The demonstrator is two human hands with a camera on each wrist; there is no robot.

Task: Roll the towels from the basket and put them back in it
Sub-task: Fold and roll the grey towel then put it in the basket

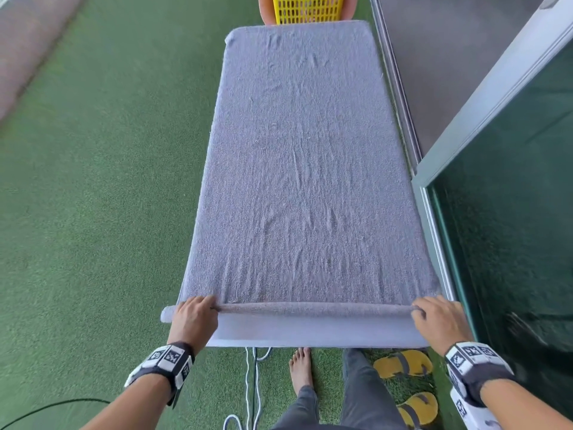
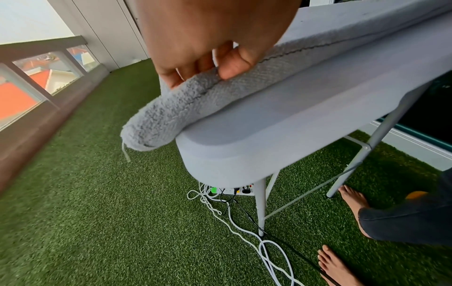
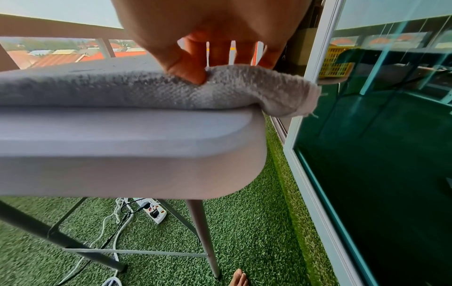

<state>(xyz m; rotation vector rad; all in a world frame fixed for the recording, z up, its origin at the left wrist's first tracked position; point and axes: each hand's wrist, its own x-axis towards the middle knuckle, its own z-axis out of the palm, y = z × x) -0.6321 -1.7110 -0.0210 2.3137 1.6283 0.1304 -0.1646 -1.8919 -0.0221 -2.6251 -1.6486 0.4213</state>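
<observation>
Your left hand (image 1: 194, 318) pinches the rolled near edge of the grey towel (image 1: 304, 169) at 7 o'clock, thumb under, fingers over. The towel lies flat along the table (image 1: 310, 335) toward the yellow basket (image 1: 307, 9) at 12 o'clock. Your right hand (image 1: 437, 319) pinches the roll at 5 o'clock.

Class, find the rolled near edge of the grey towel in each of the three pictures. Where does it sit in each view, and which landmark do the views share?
Head: the rolled edge runs across the lower part, between the left hand and right hand.
Left wrist: it slants from centre left up to the right.
Right wrist: it crosses the upper middle.
Shared landmark: the table's near edge, just below the roll.
</observation>
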